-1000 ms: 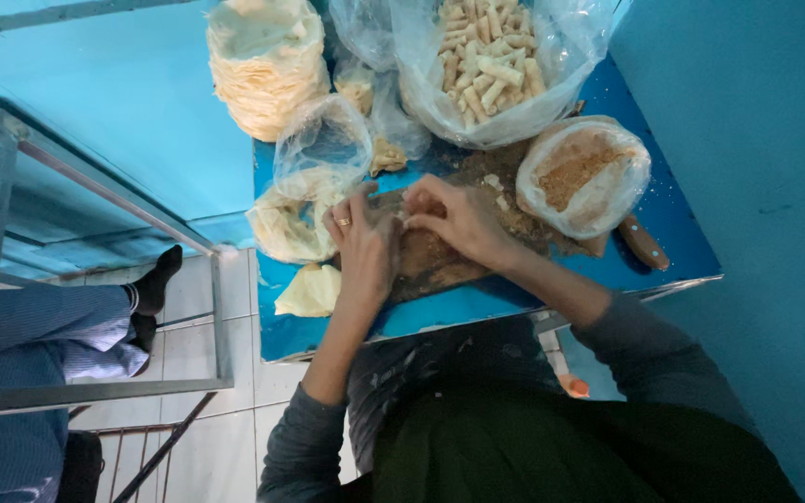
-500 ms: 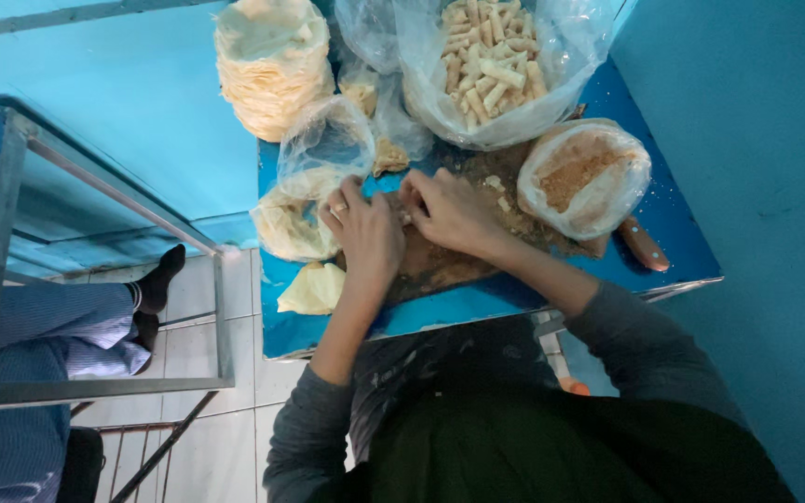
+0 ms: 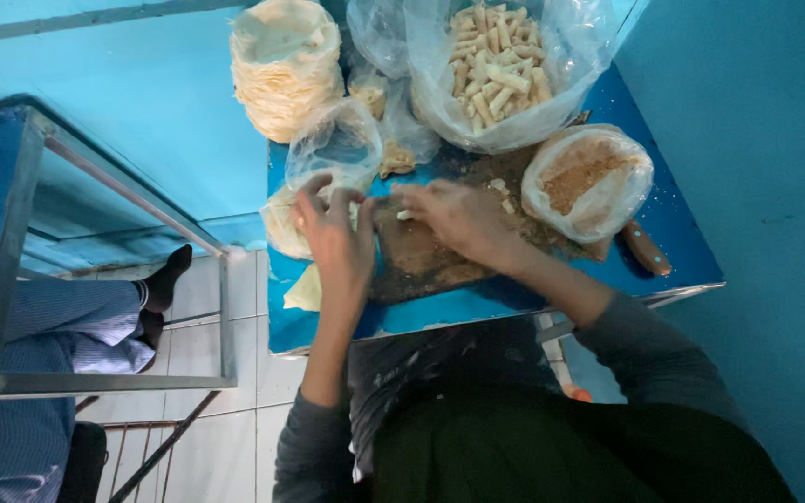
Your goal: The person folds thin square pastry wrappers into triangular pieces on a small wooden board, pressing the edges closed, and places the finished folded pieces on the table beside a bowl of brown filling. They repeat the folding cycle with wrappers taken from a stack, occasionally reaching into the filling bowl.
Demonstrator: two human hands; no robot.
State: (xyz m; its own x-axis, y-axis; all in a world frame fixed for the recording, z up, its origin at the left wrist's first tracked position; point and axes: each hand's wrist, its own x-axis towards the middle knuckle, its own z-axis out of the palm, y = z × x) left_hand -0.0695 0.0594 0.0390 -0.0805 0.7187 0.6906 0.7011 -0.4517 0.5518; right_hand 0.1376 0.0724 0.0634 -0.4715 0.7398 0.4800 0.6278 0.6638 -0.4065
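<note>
The left hand (image 3: 335, 233) rests palm down at the near-left edge of a brown wooden cutting board (image 3: 440, 256) scattered with crumbs, its fingers curled and their tips pinching a thin pale wrapper sheet (image 3: 358, 212) that lies just beyond the knuckles. The right hand (image 3: 454, 216) sits close beside it on the board, fingers bent together and pressed down on a small pale piece at their tips; whether it grips that piece or only presses on it cannot be told. The two hands nearly touch above the board's left half. Just beyond the left hand stands a crumpled clear plastic bag (image 3: 335, 144), and under its outer side lies a flat pile of pale round wrappers (image 3: 283, 224), with a folded one (image 3: 306, 291) nearer the wrist. Farther beyond stands a tall stack of round cream wrappers (image 3: 283, 65). Beyond the right hand sits a large clear bag full of pale rolled sticks (image 3: 496, 65), and to its right a clear bag of brown crumbly filling (image 3: 587, 179). A brown knife handle (image 3: 647, 250) lies on the blue table (image 3: 682, 233), outside the right forearm.
</note>
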